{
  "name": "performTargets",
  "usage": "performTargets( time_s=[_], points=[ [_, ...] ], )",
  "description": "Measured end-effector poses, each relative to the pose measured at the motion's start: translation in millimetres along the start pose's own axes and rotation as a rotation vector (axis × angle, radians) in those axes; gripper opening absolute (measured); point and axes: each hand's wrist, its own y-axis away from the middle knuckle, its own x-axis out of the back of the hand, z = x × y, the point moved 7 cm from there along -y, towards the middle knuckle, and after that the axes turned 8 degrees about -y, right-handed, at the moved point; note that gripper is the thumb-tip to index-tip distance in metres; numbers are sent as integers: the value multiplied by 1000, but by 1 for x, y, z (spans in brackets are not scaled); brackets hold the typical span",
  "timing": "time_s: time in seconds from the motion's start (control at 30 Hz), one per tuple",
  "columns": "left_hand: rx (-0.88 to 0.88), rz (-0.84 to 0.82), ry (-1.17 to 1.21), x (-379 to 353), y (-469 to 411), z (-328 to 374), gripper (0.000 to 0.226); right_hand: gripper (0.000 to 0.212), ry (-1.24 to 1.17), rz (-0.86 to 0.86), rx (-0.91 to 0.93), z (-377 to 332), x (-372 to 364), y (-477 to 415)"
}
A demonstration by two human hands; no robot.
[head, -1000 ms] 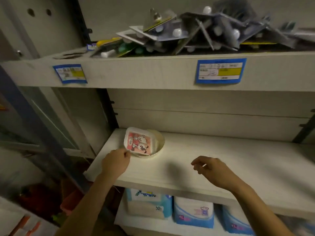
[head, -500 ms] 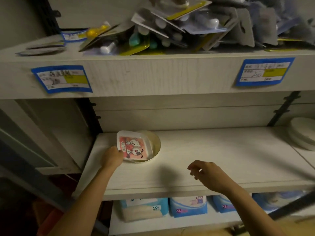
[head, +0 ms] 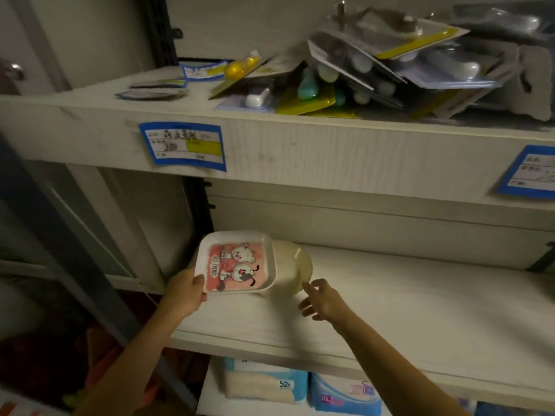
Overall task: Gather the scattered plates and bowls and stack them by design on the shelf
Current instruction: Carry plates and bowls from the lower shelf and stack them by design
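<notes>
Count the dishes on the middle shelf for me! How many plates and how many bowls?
Square cartoon plates: 1
Round cream bowls: 1
Total: 2

A shop: shelf edges carry price labels [head: 183,146], with blister-packed goods [head: 375,70] and diaper packs [head: 345,397].
</notes>
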Motion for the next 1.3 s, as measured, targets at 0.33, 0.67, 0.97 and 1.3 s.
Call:
performTargets(
  time_s=[0.33,0.67,0.97,1.3],
  points=[
    [63,104,8,26,18,-25,18,21,-160,148,-195,8,-32,-58],
    [37,175,-14,43,31,-25,20,25,-22,175,-44,15,-1,-29],
    [-104,102,-11,29,48,13,24,21,-73,332,88,29,72,80],
    [-310,-25,-41,-35,77,62,27,22,-147,585,21,81,141,197]
  ],
)
